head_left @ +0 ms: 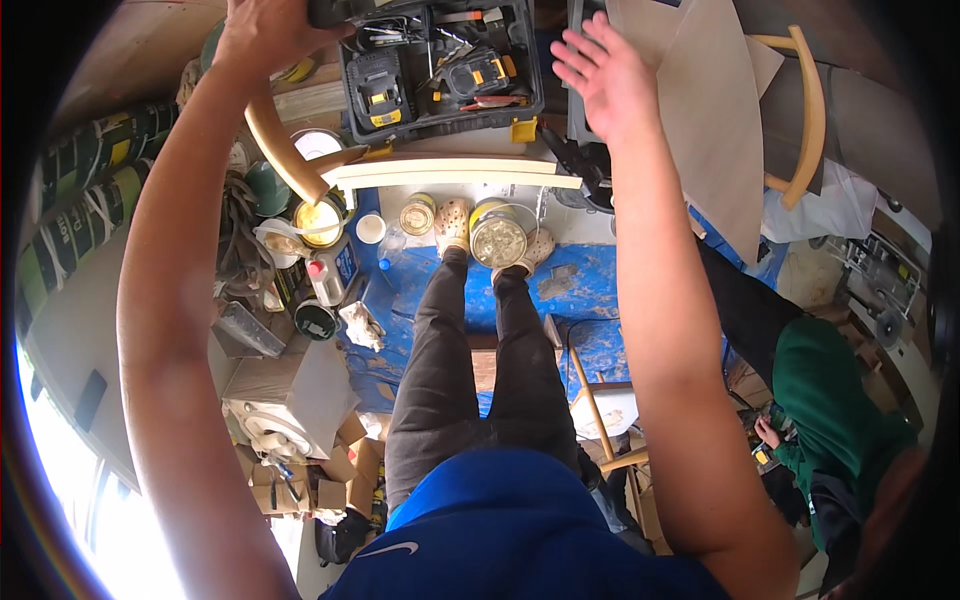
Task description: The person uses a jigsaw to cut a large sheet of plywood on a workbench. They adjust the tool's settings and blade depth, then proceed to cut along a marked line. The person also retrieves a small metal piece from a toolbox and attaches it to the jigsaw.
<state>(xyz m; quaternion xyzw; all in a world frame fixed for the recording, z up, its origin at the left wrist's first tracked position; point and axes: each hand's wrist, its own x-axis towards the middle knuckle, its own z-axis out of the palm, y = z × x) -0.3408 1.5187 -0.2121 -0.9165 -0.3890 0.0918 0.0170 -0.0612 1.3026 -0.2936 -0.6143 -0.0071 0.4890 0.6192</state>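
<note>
An open black tool case (450, 127) lies at 12 o'clock in the view, its inside facing up and its far edge cut off. A yellow latch (523, 130) shows at its 5 o'clock corner. Inside, a black-and-yellow power-tool battery or charger (380, 95) sits at 8 o'clock, and a similar unit (476, 76) rests tilted toward 3 o'clock. Slim metal bits (452, 58) lie loose between these 2, and a red-handled tool (497, 102) lies at 4 o'clock. The left hand (275, 32) reaches the case's 10 o'clock corner; its grip is unclear. The right hand (607, 80), palm up with fingers spread, is just beside the 3 o'clock wall.
</note>
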